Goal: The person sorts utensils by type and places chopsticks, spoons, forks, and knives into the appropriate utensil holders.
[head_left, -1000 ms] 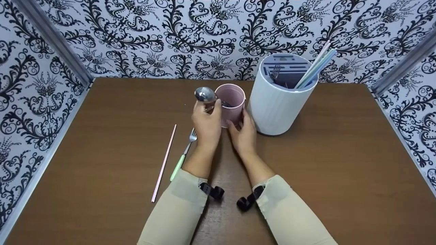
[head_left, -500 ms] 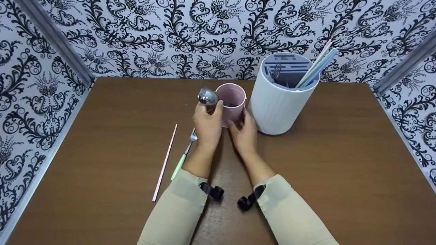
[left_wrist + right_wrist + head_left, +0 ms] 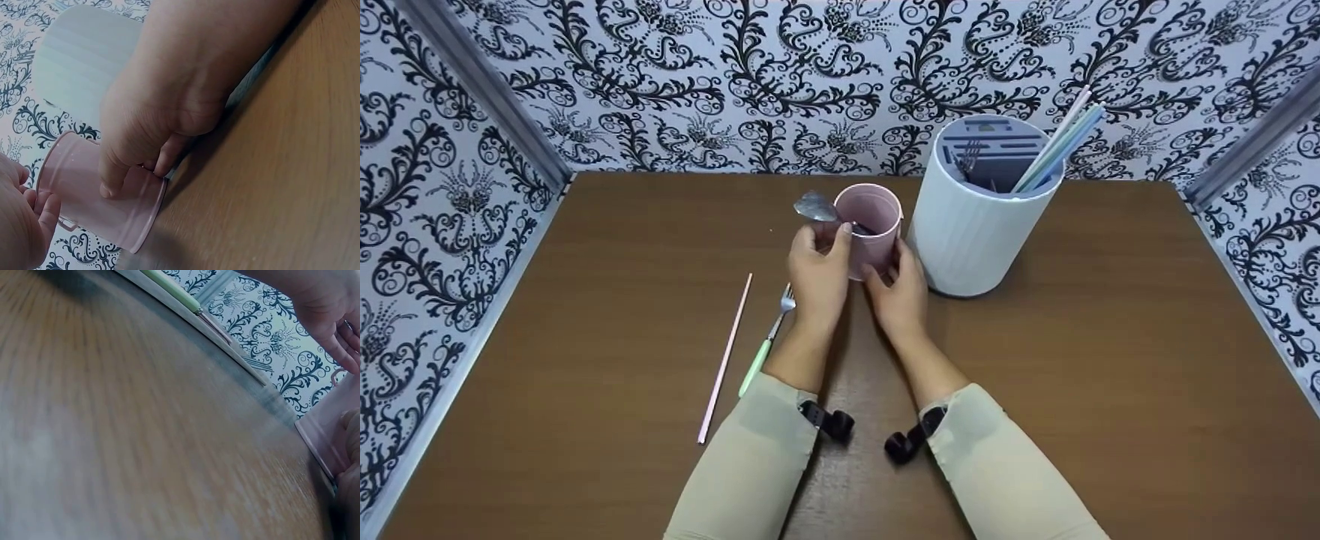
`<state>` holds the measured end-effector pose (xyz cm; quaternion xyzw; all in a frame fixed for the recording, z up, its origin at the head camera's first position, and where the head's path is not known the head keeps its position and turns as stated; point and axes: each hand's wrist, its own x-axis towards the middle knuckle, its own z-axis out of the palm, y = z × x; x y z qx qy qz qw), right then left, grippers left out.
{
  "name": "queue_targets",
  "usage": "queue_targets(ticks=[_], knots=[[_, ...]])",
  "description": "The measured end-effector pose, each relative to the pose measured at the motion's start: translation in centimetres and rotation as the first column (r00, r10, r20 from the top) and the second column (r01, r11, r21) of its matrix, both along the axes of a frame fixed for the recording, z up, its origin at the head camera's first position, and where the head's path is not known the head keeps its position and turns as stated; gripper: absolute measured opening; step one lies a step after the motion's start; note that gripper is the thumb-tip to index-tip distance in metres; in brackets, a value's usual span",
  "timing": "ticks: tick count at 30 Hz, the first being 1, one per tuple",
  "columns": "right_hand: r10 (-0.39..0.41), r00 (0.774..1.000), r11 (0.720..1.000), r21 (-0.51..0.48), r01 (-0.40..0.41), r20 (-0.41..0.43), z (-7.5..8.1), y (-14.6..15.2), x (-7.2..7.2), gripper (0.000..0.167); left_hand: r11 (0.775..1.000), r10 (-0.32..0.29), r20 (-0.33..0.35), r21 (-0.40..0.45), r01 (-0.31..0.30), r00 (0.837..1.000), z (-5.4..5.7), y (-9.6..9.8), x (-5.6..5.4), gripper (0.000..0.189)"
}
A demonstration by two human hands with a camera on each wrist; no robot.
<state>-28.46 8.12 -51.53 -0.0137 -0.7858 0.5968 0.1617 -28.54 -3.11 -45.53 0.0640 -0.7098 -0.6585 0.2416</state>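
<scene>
In the head view, a pink cup (image 3: 864,255) stands on the table, left of a white cutlery holder. My left hand (image 3: 819,281) pinches a metal spoon at the cup's left rim. The spoon's bowl (image 3: 814,207) points left, outside the cup, and something dark shows inside the rim. With thumb in front and fingers round the right side, my right hand (image 3: 901,296) holds the cup low down. In the left wrist view, the right hand's thumb (image 3: 109,185) presses the cup wall (image 3: 81,180). The left hand (image 3: 22,216) is beside the rim there; its spoon is hidden.
The white holder (image 3: 971,240) with a grey slotted top contains forks (image 3: 969,154) and several pastel chopsticks (image 3: 1065,146). A pink chopstick (image 3: 725,360) and a green-handled fork (image 3: 757,364) lie left of my left arm. Patterned walls enclose the back and sides of the wooden table (image 3: 607,300).
The spoon's bowl has turned in my left fingers, from its broad shiny face to a narrower, duller view. The left hand has shifted very slightly right; the cup and right hand stay put.
</scene>
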Motion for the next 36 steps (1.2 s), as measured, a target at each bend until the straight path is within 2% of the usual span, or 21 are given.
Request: queue_targets(ticks=[9, 21, 25, 29, 36], knots=[[0.004, 1.0, 1.0, -0.022, -0.004, 0.0, -0.1, -0.1, -0.1, 0.066, 0.999, -0.023, 0.002, 0.024, 0.023, 1.0, -0.1, 0.1, 0.1, 0.015], [0.002, 1.0, 1.0, -0.019, -0.002, -0.002, -0.1, 0.0, -0.1, 0.065, 0.999, -0.029, -0.01, -0.042, 0.029, 1.0, 0.0, -0.5, 1.0, 0.014], [-0.003, 1.0, 1.0, -0.017, 0.003, -0.007, -0.1, 0.0, -0.1, 0.064, 0.998, -0.04, -0.025, -0.047, 0.039, 0.999, 0.5, -0.5, 1.7, 0.014], [-0.008, 1.0, 1.0, 0.001, 0.008, -0.014, -0.1, -0.1, -0.1, 0.064, 0.997, -0.058, -0.052, -0.046, 0.056, 0.997, 1.5, -0.6, 2.7, 0.013], [-0.018, 1.0, 1.0, 0.019, 0.018, -0.01, 0.1, -0.1, 0.0, 0.064, 0.995, -0.074, -0.083, -0.068, 0.068, 0.994, 2.7, -1.5, 4.0, 0.014]])
